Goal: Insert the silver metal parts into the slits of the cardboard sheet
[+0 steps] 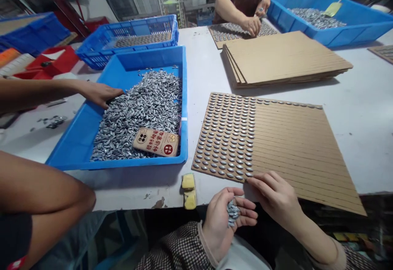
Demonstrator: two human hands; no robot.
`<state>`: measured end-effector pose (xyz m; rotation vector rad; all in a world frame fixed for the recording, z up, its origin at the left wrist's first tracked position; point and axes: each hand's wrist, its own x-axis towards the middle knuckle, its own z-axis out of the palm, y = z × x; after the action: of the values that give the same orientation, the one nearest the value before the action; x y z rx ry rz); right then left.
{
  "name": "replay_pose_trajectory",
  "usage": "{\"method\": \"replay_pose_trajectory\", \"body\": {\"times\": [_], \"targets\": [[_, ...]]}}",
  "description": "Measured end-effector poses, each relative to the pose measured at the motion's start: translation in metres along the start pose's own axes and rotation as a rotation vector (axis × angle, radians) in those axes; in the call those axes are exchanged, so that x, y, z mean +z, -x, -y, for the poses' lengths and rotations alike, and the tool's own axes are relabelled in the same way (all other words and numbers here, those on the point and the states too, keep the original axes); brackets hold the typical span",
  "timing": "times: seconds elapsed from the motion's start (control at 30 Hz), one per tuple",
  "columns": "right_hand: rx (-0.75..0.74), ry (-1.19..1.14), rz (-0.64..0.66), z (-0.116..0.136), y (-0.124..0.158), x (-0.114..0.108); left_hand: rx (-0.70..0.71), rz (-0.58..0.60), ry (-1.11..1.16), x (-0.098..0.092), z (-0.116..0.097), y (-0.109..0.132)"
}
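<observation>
My left hand (225,217) is cupped near the table's front edge, shut on a small heap of silver metal pieces (232,212). My right hand (274,196) rests its fingertips on the near edge of a slotted cardboard sheet (301,147), pinched at the lowest row. Rows of silver pieces (227,135) fill the sheet's left third. Whether a piece sits between my right fingertips is hidden.
A blue tray (76,143) heaped with silver pieces holds a phone (156,142); another person's hand (98,93) reaches into it. A bare arm (46,196) lies at the left. Stacked cardboard sheets (282,57) lie behind. A far person fills another sheet (233,31). More blue bins (353,28) stand around. A yellow sponge (188,190) lies at the table edge.
</observation>
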<state>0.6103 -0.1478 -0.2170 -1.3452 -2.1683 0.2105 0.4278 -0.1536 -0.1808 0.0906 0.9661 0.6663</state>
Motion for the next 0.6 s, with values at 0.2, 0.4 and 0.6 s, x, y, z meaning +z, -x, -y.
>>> {"method": "replay_pose_trajectory", "body": {"times": [0.2,0.4,0.6], "targets": [[-0.021,-0.005,-0.011,-0.001,0.000,0.000,0.026,0.071,-0.031,0.005,0.000,0.003],[-0.038,-0.025,0.007,-0.004,-0.001,-0.005,0.000,0.066,-0.023,0.004,-0.002,0.002],[0.033,-0.199,-0.041,0.012,-0.008,-0.023,-0.013,0.069,0.026,0.006,-0.006,0.003]]}}
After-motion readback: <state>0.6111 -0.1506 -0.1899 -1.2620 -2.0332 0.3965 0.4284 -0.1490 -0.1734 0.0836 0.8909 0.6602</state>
